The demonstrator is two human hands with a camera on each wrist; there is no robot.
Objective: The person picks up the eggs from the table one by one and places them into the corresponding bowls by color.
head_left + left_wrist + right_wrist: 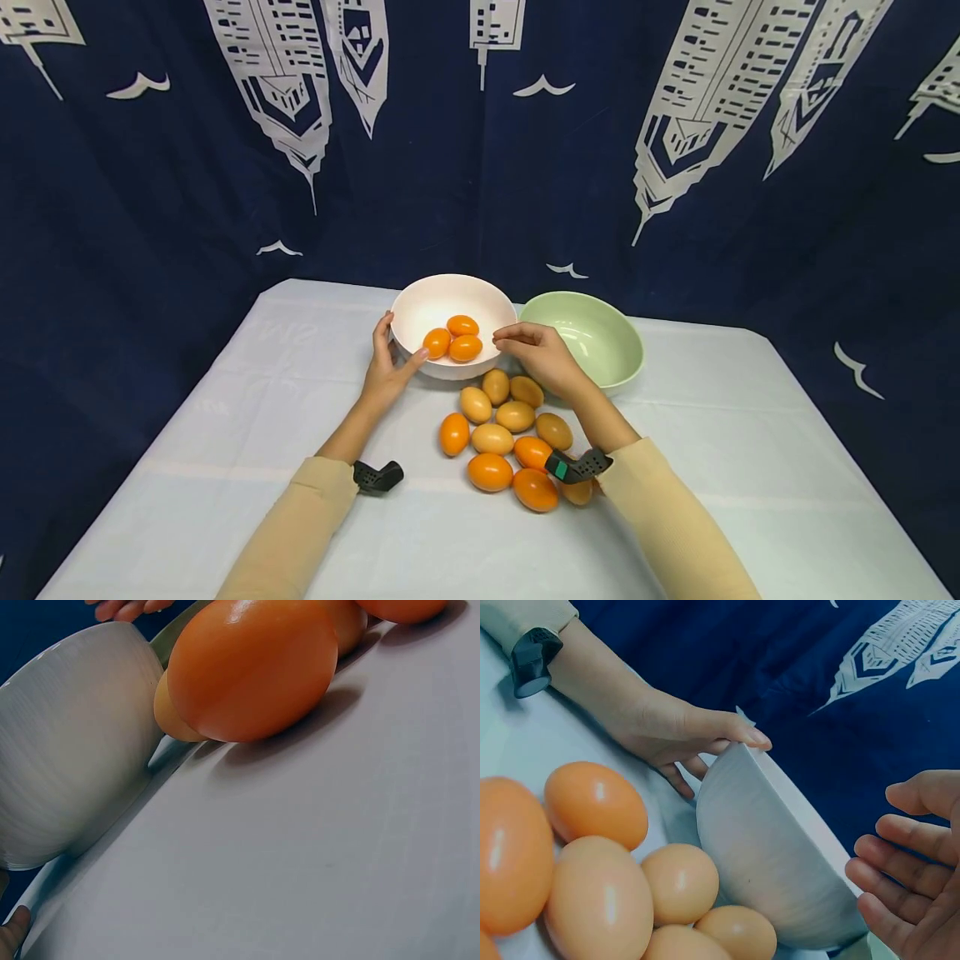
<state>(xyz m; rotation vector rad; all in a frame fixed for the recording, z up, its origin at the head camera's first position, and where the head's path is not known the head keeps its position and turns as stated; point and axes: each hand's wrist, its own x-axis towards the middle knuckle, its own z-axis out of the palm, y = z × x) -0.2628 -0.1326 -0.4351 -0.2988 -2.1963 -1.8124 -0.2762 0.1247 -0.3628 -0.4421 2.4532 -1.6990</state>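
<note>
My left hand (385,377) holds the white bowl (450,292) at its left side. The right wrist view shows that thumb on the rim of the bowl (772,855) and the fingers around the outside. Three orange eggs (466,348) lie together inside. At the bowl's right rim is my right hand (546,358), its fingers loosely bent and nothing between them; in the right wrist view this hand (922,862) has its fingers spread apart. In front of the bowl lie several tan eggs (514,416) and several orange eggs (490,472) on the table.
A green bowl (607,333) stands to the right of the white one, partly behind my right hand. White cloth covers the table (225,467). Behind its far edge hangs a dark blue curtain (480,200) with white building prints. Each wrist wears a black device (378,477).
</note>
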